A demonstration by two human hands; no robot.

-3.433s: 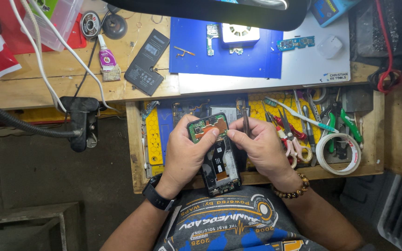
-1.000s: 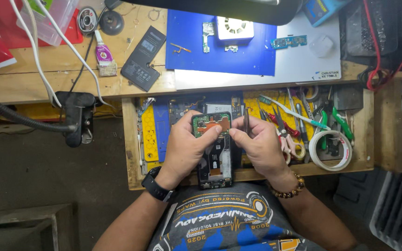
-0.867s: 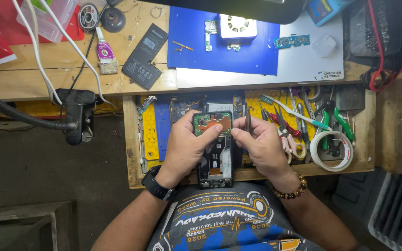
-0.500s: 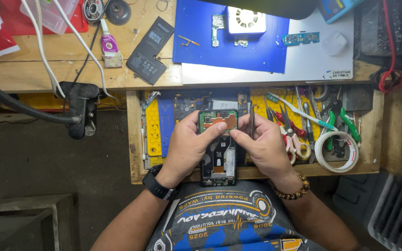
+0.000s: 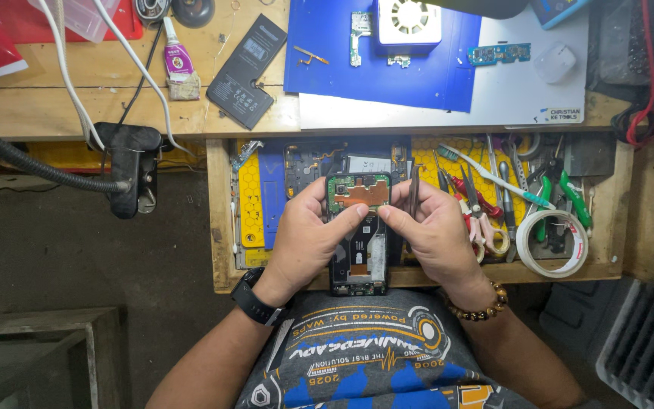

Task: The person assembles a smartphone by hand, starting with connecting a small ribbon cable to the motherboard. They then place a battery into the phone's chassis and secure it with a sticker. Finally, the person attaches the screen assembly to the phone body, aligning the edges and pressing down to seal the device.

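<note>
Left hand [image 5: 313,238]: grips the opened phone's left edge, thumb on its board.
Right hand [image 5: 433,235]: closed on tweezers [image 5: 414,193], forefinger touching the phone.
Opened phone [image 5: 359,231]: frame centre, over the tool drawer [image 5: 607,227].

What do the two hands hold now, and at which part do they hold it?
Both hold the opened phone at mid-body: the left hand on its left edge, the right hand on its right edge. The right hand also keeps tweezers, upright.
</note>
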